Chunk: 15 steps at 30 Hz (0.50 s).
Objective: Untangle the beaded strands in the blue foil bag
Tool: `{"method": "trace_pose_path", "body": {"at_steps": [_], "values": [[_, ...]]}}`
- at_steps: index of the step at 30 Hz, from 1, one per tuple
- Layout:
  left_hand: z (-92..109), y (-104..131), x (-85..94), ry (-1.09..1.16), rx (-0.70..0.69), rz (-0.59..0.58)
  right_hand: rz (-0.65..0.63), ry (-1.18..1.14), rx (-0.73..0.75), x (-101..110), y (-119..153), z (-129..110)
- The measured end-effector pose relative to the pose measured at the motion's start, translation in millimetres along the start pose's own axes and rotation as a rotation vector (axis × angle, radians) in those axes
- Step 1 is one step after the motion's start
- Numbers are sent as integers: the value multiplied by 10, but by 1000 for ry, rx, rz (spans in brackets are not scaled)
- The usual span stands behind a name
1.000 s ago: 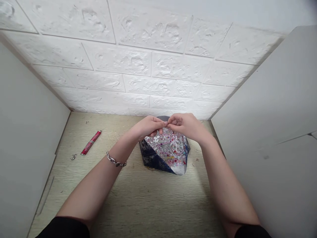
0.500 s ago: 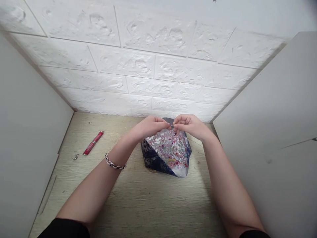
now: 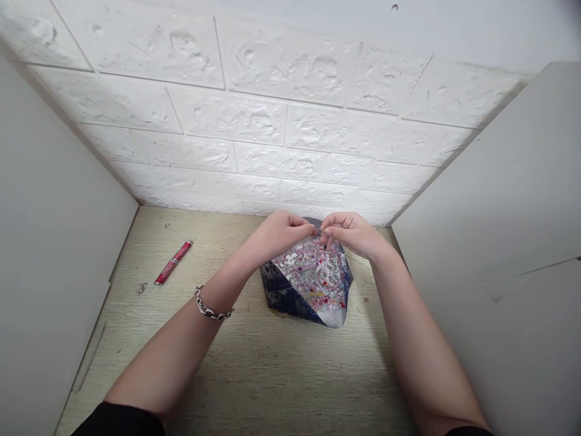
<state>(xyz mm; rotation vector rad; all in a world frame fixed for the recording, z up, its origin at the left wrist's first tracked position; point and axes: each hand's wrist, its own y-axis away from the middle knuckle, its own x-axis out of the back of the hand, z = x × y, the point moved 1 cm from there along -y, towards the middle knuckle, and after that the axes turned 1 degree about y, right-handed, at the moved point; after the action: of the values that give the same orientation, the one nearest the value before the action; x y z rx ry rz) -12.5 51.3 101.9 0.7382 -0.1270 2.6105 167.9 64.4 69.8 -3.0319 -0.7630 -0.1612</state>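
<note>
A blue and silver-grey pouch (image 3: 290, 298) lies on the wooden surface, its top covered with many small pink, red, white and clear beads (image 3: 313, 269). Above its far edge, my left hand (image 3: 288, 233) pinches one end of a thin, light strand between thumb and forefinger. Close on the right, my right hand (image 3: 347, 235) pinches the strand too, fingertips nearly meeting those of the left. A small dark spot shows at one right fingertip. The strand's full length is too fine to make out.
A red tube-like packet (image 3: 173, 263) lies on the wooden surface (image 3: 272, 375) at left, with a small metallic piece (image 3: 142, 288) near it and a tinier one (image 3: 167, 225) behind. A white brick-pattern wall (image 3: 258, 121) stands behind; pale panels (image 3: 494, 200) rise on both sides.
The whole view has shifted slightly. Both hands hold nearly the same pinch above the beads, with the fingertips slightly adjusted.
</note>
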Motion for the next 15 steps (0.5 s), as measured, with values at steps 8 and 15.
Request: {"method": "trace_pose_path", "body": {"at_steps": [8,15], "values": [[32,14,9,-20,22,7,6,86,-31,-18,6,-26],[11,7,1,13,51,-40,5,126,-28,-52,14,-68]]}}
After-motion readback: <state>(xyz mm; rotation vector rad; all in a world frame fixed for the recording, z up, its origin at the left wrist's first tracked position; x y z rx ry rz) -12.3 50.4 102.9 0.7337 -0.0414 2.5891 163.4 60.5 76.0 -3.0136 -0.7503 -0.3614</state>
